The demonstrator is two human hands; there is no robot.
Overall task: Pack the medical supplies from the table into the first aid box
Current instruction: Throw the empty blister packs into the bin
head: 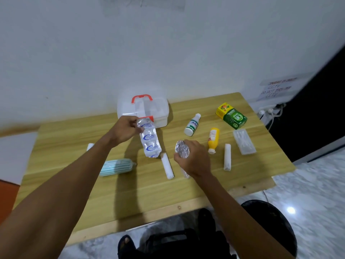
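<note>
Silver foil blister strip hangs from the left hand, pinched at its top end just in front of the first aid box, which sits at the far edge of the wooden table w/ its lid apparently shut. Right hand is closed round a second foil strip, low over the table nr the middle. Still out: white bottle, yellow bottle, green carton far right, clear packet, gauze rolls and mask pack near left. Probably best to stack both strips in one hand — that frees the other to undo the red latch. Then lay strips flat along a wall, foil unbent, so bottles fit after.
</note>
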